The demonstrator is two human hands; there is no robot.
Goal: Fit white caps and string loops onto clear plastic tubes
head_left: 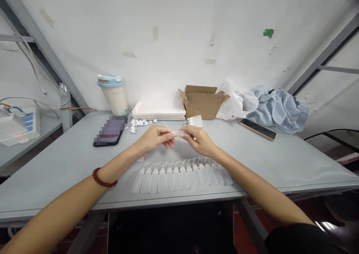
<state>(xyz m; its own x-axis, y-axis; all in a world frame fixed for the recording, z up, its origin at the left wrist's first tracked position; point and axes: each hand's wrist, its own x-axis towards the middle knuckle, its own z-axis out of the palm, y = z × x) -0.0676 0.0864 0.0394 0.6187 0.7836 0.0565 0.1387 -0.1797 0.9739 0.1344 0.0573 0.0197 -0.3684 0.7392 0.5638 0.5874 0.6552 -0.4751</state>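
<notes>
Above the middle of the table, my left hand [158, 136] pinches one end of a small translucent plastic bottle [177, 133]. A thin white tube or strand rises beside those fingertips. On the bottle's other end the fingers of my right hand [198, 137] are closed, partly hiding it. Nearer to me lies a row of several flat translucent bottles [176, 177], side by side, each with a thin curved white tube at its neck. Behind my hands are a few similar bottles [196, 120] and several small white caps [137, 124].
At the back stand a lidded cup [114, 97], a stack of white sheets [159, 110] and an open cardboard box [203, 104]. A plastic bag [238, 101] and blue cloth [277, 108] lie right. Phones rest left [110, 131] and right [258, 129].
</notes>
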